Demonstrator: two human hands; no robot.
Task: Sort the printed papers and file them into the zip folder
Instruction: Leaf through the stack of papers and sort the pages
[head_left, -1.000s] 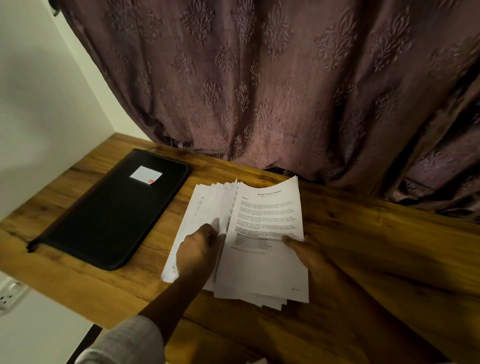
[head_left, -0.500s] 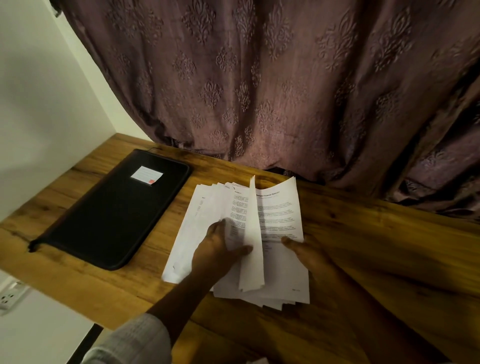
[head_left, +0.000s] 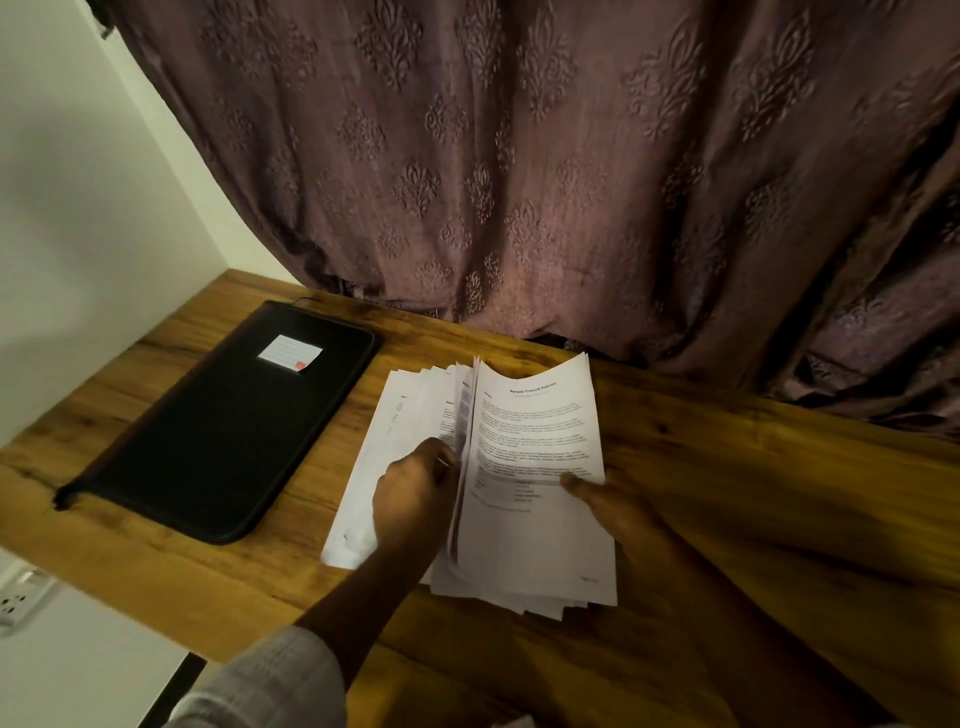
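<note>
A fanned stack of printed papers (head_left: 535, 467) lies on the wooden desk (head_left: 753, 509) in front of me. Its top sheets are lifted along their left edge. My left hand (head_left: 413, 493) is tucked under that raised edge, fingers curled around the sheets. My right hand (head_left: 608, 504) presses its thumb on the top page, titled as a financial statement, near its right side. A black zip folder (head_left: 223, 426) with a small white and red label lies flat and zipped shut to the left of the papers, untouched.
A patterned mauve curtain (head_left: 545, 182) hangs along the desk's back edge. A white wall (head_left: 78, 208) bounds the left side. A wall socket (head_left: 15, 597) sits below the desk's front left edge.
My left hand slid from flat on the lower sheets to under the top sheets and lifted their left edge. The raised sheets have swung over to the right. My right hand stayed put.
</note>
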